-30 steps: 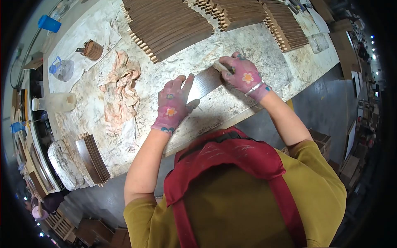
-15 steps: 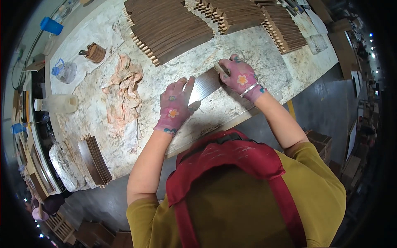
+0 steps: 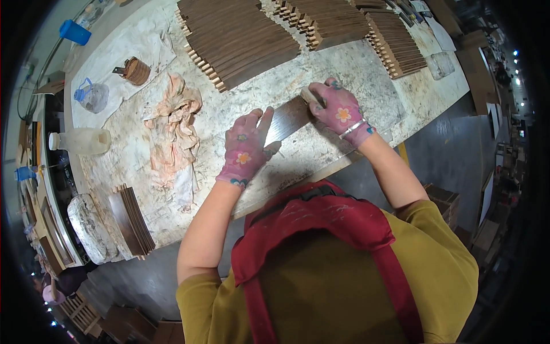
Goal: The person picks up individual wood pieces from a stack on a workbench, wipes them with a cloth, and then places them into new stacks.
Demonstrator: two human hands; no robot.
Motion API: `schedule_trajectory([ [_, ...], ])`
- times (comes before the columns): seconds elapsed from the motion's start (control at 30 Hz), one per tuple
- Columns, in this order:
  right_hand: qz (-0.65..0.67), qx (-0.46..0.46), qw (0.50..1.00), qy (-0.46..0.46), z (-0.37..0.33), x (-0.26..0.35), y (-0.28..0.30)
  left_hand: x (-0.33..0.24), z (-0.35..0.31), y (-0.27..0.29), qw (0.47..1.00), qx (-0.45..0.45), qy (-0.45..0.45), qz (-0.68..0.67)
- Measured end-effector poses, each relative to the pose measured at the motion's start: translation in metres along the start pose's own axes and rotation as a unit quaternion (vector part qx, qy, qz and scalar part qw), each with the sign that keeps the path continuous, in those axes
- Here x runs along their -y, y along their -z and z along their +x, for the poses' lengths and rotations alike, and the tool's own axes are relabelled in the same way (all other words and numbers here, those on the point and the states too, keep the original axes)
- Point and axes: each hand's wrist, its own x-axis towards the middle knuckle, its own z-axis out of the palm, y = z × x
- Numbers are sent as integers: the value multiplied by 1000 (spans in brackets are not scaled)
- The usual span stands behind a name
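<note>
A dark brown wooden board [image 3: 290, 119] lies flat on the worktable in front of me, its surface shining under the light. My left hand [image 3: 246, 148], in a pink flowered glove, holds the board's left end between thumb and fingers. At the other end my right hand [image 3: 340, 110], gloved alike, is closed on a small pale sanding block [image 3: 310, 96]. The block rests at the board's far right corner; the fingers partly cover it, and the hand hides the board's right edge.
Stacked dark slats [image 3: 238, 40] with pale tenons line the table's far side. Leftward lie a stained rag [image 3: 175, 129], a brown pot [image 3: 136, 71] with a brush, a clear jug [image 3: 94, 97] and a whitish bottle [image 3: 86, 141]. Several more boards [image 3: 132, 221] stand near the left edge.
My right hand and the sanding block have shifted slightly to the right. The left hand stays on the board's left end. The whole view has drifted a little.
</note>
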Motion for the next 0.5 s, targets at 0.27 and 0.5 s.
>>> schedule_trajectory([
  [0.27, 5, 0, 1000, 31, 5, -7, 0, 2, 0, 0, 1000, -3, -7, -15],
  [0.5, 34, 28, 998, 33, 7, -17, 7, -1, -1, 4, 1000, 13, 5, -17],
])
